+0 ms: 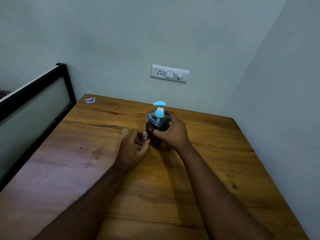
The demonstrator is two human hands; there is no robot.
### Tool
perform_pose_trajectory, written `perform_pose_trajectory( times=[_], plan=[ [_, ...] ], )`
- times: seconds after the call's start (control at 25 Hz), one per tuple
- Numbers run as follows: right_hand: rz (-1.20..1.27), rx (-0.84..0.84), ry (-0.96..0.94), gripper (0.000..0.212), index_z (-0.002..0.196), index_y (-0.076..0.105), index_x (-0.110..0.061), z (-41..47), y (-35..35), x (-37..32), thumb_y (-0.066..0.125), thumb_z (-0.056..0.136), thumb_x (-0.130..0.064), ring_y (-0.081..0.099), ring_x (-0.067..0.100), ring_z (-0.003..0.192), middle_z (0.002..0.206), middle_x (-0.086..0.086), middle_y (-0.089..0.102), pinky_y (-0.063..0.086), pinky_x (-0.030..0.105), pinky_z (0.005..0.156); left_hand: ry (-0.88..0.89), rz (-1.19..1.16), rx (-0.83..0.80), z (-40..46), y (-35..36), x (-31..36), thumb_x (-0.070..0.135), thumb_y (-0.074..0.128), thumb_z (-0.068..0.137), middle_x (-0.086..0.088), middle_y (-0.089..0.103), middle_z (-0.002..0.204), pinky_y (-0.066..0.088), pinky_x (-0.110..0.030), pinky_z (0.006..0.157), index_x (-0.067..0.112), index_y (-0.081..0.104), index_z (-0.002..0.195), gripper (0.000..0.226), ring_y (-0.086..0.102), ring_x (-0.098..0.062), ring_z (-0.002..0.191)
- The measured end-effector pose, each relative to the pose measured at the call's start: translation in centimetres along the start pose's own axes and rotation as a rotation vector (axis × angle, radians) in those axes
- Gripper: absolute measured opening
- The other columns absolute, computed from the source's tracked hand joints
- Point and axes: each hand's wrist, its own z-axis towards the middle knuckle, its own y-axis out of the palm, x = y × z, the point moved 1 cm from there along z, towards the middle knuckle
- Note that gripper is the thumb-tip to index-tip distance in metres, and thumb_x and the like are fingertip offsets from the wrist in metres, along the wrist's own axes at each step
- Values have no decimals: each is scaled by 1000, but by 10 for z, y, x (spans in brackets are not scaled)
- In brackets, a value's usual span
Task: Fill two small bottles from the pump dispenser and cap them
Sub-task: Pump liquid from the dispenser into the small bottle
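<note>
A square pump dispenser (156,125) with dark liquid and a light blue pump head stands near the middle of the wooden table (216,161). My right hand (170,131) wraps around its right side and front. My left hand (132,148) holds a small clear bottle (144,135) upright, just left of the dispenser and below its spout. A second small clear bottle (124,131) stands on the table a little further left, apart from my hand. No caps are visible.
A small blue and white sticker or packet (90,100) lies at the table's far left corner. The wall with a switch panel (169,73) is close behind. A black-framed panel (34,101) borders the left side. A wet-looking stain (97,153) marks the table.
</note>
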Motion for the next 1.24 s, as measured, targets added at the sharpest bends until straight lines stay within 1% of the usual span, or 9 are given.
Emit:
perform_pose_trajectory(
  times=[0.24, 0.36, 0.44, 0.6, 0.76, 0.92, 1.04, 1.12, 1.24],
  plan=[
    [-43, 77, 106, 93, 159, 54, -29, -76, -61, 39, 94, 75, -36, 63, 15, 131, 151, -4, 65, 58, 37, 107, -13, -94, -62, -5, 2, 13, 14, 62, 103, 5, 65, 104, 55, -18, 73, 21, 57, 119, 18, 65, -6, 93],
    [-66, 74, 135, 95, 158, 53, -35, -98, -74, 55, 94, 73, -38, 61, 12, 131, 151, -6, 64, 58, 40, 109, -28, -194, -117, -10, 14, 33, 22, 56, 107, -2, 65, 95, 56, -26, 69, 20, 54, 124, 18, 67, -12, 82],
    [-71, 90, 146, 95, 159, 53, -34, -108, -74, 63, 94, 73, -37, 60, 9, 130, 152, -6, 63, 57, 35, 108, -24, -225, -162, -14, 27, 55, 32, 52, 107, 1, 65, 93, 56, -28, 66, 22, 52, 129, 24, 66, -12, 78],
    [-39, 113, 156, 96, 163, 47, -28, -118, -70, 73, 95, 80, -28, 56, 15, 142, 160, -4, 56, 56, 37, 113, 2, -334, -280, -15, 52, 91, 21, 54, 108, 9, 67, 110, 55, -18, 77, 23, 54, 130, 22, 68, -6, 99],
    [66, -70, 220, 96, 166, 38, -33, -119, -80, 76, 92, 87, -30, 50, 17, 147, 167, -6, 43, 53, 33, 111, -37, -393, -308, -9, 63, 103, 19, 61, 105, 5, 67, 126, 59, -22, 88, 22, 56, 131, 27, 67, -5, 115],
    [231, -8, 251, 58, 158, 50, -30, -103, -113, 59, 73, 104, -29, 58, 14, 136, 153, -5, 56, 54, 28, 95, -18, -345, -276, -5, 65, 104, 22, 63, 103, 5, 63, 128, 59, -25, 92, 28, 59, 128, 25, 64, -7, 118],
    [314, 107, 279, 26, 133, 70, -27, -77, -129, 37, 58, 111, -34, 68, 16, 123, 127, -3, 73, 56, 33, 93, 0, -294, -274, -3, 67, 107, 24, 64, 102, 8, 60, 129, 55, -17, 90, 31, 60, 125, 24, 60, -5, 119],
    [238, 78, 304, 36, 120, 76, -22, -57, -130, 27, 50, 113, -46, 71, 17, 113, 117, 0, 77, 57, 43, 99, -6, -286, -286, -3, 69, 111, 26, 65, 102, 9, 59, 130, 55, -17, 88, 33, 60, 125, 25, 60, -5, 120],
    [156, -100, 402, 57, 118, 79, -14, -31, -118, 17, 40, 115, -55, 68, 26, 117, 129, 11, 75, 56, 46, 99, -7, -294, -267, -2, 69, 112, 26, 71, 97, 7, 59, 130, 61, -28, 92, 33, 61, 126, 31, 60, -5, 120]
  ],
)
